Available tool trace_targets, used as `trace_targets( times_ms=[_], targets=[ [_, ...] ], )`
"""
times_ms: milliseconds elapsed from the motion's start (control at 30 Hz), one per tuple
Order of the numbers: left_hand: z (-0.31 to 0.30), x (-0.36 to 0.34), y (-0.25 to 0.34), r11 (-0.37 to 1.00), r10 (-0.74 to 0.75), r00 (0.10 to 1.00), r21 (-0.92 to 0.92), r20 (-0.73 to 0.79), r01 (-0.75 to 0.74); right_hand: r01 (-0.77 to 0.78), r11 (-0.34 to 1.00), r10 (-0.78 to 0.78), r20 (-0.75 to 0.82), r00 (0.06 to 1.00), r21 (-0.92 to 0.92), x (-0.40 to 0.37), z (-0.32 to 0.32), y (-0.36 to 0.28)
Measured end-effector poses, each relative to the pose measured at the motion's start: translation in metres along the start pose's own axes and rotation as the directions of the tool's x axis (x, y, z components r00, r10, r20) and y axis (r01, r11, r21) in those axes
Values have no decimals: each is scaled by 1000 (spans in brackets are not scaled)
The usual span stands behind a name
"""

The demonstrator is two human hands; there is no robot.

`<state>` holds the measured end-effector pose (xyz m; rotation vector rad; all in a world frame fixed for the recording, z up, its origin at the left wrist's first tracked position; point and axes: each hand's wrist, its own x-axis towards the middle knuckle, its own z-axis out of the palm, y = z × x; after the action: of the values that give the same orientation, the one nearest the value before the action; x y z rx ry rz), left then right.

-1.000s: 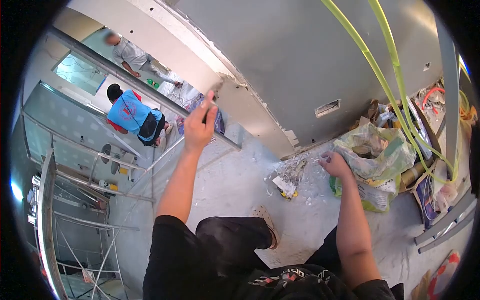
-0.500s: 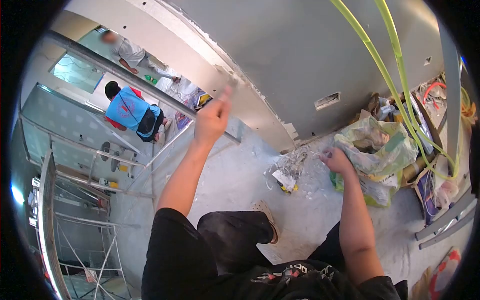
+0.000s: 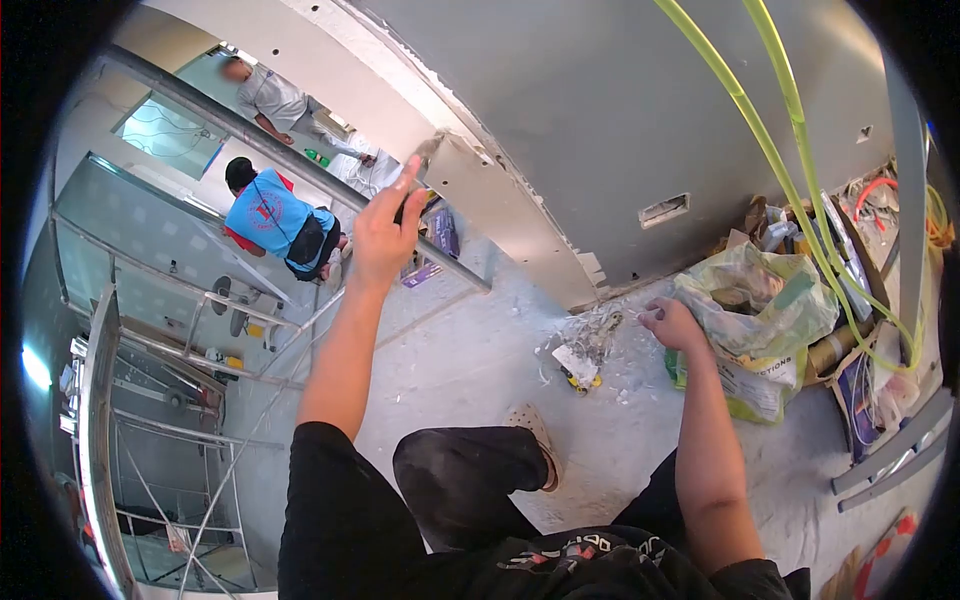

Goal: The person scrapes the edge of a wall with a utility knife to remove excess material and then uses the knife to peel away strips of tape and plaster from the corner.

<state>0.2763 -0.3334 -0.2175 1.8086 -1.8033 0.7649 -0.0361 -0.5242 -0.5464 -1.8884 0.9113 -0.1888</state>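
Note:
My left hand [image 3: 382,228] is raised at the edge of the pale wall panel [image 3: 500,215]. Its fingers are wrapped round a putty knife [image 3: 431,152], the index finger stretched toward the blade, which meets the panel's edge. Part of a dark handle shows beside the thumb. Low on the right, my right hand [image 3: 674,325] hangs over the floor just left of a green-and-clear plastic bag [image 3: 745,285]. Its fingers are loosely bent and a little apart, with nothing visible in them. Scraps and debris [image 3: 590,340] lie on the floor left of that hand.
A metal pipe [image 3: 250,135] crosses behind my left hand, with scaffold rails [image 3: 190,355] on the left. A person in a blue vest [image 3: 275,215] crouches beyond it; another person [image 3: 275,100] is farther back. Yellow-green hoses [image 3: 765,130] hang at right above boxes. A ladder leg [image 3: 905,200] stands there.
My left hand has moved left and slightly down in view, with the knife blade still near the panel's edge. My right hand has stayed beside the bag, its fingers slightly looser.

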Motion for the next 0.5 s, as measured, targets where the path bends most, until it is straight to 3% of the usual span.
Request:
trace_targets(
  times_ms=[167, 400, 467, 500],
  targets=[
    [1, 13, -4, 1000, -29, 998, -6, 52, 29, -9, 1000, 9, -2, 1000, 29, -1, -1, 0],
    [25, 3, 3, 998, -66, 998, 25, -5, 66, -28, 999, 27, 10, 1000, 38, -3, -4, 1],
    [46, -2, 3, 997, 67, 969, 54, -236, -56, -23, 1000, 24, -19, 1000, 20, -4, -4, 0],
    [54, -5, 4, 997, 65, 970, 52, -235, -54, -25, 999, 26, -17, 1000, 19, -3, -3, 1]
  ],
)
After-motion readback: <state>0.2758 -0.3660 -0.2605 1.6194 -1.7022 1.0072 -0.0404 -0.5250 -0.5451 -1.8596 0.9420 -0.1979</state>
